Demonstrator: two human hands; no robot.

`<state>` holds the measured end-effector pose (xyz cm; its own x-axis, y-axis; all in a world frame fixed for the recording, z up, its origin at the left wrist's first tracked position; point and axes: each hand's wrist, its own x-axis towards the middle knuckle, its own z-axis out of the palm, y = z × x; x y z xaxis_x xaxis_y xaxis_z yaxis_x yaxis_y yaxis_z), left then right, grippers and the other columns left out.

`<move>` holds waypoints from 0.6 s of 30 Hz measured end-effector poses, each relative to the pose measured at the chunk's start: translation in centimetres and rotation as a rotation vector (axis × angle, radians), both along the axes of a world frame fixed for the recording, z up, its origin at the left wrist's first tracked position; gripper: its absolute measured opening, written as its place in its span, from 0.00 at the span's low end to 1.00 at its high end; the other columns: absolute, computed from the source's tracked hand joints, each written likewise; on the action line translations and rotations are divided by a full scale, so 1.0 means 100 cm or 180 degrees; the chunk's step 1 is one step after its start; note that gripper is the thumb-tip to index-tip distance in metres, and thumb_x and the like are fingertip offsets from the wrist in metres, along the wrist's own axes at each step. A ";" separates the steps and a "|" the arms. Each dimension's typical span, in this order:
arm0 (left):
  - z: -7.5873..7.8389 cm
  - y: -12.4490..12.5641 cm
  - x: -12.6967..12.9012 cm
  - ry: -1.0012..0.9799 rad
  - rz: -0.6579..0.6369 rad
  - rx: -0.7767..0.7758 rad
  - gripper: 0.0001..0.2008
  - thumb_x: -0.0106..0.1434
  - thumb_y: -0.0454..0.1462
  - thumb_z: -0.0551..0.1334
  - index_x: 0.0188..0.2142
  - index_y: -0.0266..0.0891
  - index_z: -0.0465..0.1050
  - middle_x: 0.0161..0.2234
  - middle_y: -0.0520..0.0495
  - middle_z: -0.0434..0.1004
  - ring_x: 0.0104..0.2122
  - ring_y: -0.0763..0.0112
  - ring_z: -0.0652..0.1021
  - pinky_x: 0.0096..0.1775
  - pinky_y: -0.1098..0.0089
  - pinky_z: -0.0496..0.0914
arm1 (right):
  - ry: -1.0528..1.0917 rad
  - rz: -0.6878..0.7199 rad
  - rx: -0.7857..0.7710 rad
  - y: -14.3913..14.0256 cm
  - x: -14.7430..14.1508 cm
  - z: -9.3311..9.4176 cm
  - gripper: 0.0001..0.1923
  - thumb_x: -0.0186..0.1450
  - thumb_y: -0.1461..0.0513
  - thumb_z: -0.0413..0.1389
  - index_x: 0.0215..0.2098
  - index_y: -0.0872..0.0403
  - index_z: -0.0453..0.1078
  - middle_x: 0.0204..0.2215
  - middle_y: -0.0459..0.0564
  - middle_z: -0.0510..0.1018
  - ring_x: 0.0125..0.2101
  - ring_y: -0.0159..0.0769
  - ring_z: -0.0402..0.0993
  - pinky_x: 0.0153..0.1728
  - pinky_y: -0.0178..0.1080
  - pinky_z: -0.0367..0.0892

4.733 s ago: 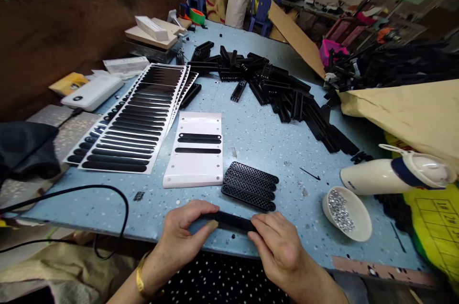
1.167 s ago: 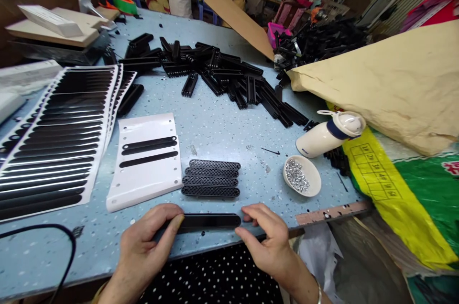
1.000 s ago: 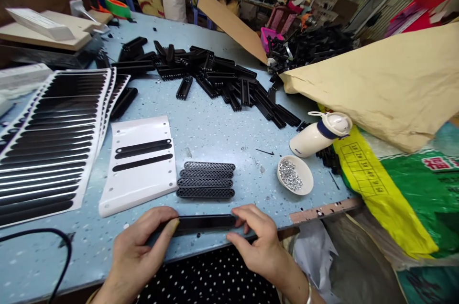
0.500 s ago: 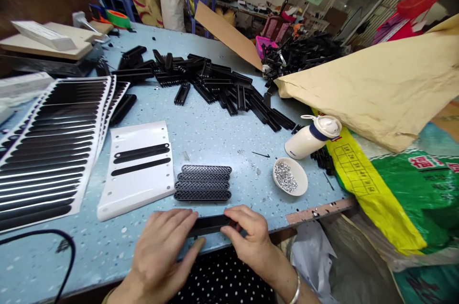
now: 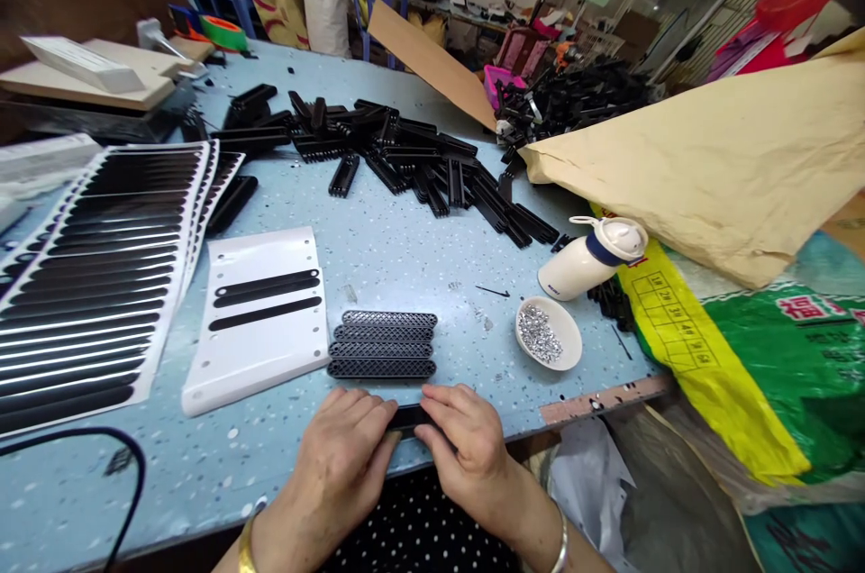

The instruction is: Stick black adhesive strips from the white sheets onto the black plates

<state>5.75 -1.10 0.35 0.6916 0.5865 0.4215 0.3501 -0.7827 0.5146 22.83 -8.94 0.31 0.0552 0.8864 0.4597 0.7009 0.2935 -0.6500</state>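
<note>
Between my two hands, at the table's front edge, lies a black plastic strip (image 5: 407, 418), its ends covered by my fingers. My left hand (image 5: 348, 447) is closed over its left end, thumb below and fingers above. At the other end my right hand (image 5: 469, 438) pinches it between thumb and fingers. Just beyond, several black strips with a lattice pattern (image 5: 383, 346) lie side by side in a row. A white backing sheet (image 5: 263, 357) with a few black stickers (image 5: 267, 313) sits to their left.
On the right stand a white bowl (image 5: 571, 348) of small shiny metal pieces and a cream bottle (image 5: 574, 268). Farther back is a pile of black plastic parts (image 5: 412, 157). Sticker sheets (image 5: 145, 375) cover the left side, with a black cable (image 5: 139, 483) in front.
My left hand has slid right and its fingers have closed on the strip, covering more of it. My right hand has stayed at the right end.
</note>
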 end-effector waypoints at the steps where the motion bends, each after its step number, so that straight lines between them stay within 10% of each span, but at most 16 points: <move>1: 0.000 0.000 0.000 -0.0008 -0.0004 0.0002 0.07 0.65 0.29 0.57 0.41 0.35 0.72 0.28 0.45 0.76 0.28 0.63 0.74 0.30 0.62 0.67 | -0.0033 0.0019 -0.0013 -0.001 0.002 0.003 0.12 0.63 0.69 0.57 0.45 0.57 0.75 0.40 0.58 0.81 0.37 0.44 0.78 0.39 0.47 0.76; 7: -0.001 0.002 -0.005 0.0055 -0.0050 0.0037 0.09 0.65 0.30 0.55 0.41 0.37 0.72 0.29 0.46 0.76 0.28 0.63 0.75 0.30 0.62 0.66 | -0.1034 -0.0126 -0.0147 0.030 0.065 0.038 0.11 0.67 0.69 0.52 0.43 0.57 0.74 0.35 0.56 0.80 0.36 0.42 0.75 0.38 0.46 0.73; 11: -0.009 0.008 -0.012 -0.0014 0.0039 0.0201 0.08 0.65 0.31 0.56 0.42 0.39 0.71 0.30 0.46 0.77 0.29 0.63 0.76 0.32 0.61 0.66 | -0.2635 -0.0497 -0.1689 0.082 0.116 0.058 0.10 0.64 0.71 0.52 0.34 0.59 0.76 0.34 0.58 0.80 0.39 0.45 0.75 0.42 0.43 0.69; 18: -0.004 0.009 -0.016 0.0084 0.0053 0.0329 0.16 0.66 0.31 0.55 0.53 0.33 0.68 0.32 0.44 0.78 0.31 0.61 0.76 0.34 0.58 0.69 | -0.2792 -0.0483 -0.2265 0.143 0.129 0.045 0.06 0.59 0.68 0.58 0.34 0.61 0.76 0.34 0.63 0.80 0.41 0.47 0.77 0.42 0.39 0.66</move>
<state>4.20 -0.21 -0.06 0.6937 0.5525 0.4621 0.3760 -0.8250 0.4219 35.76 5.32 4.77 0.0914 0.9731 -0.2117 0.9927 -0.0722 0.0967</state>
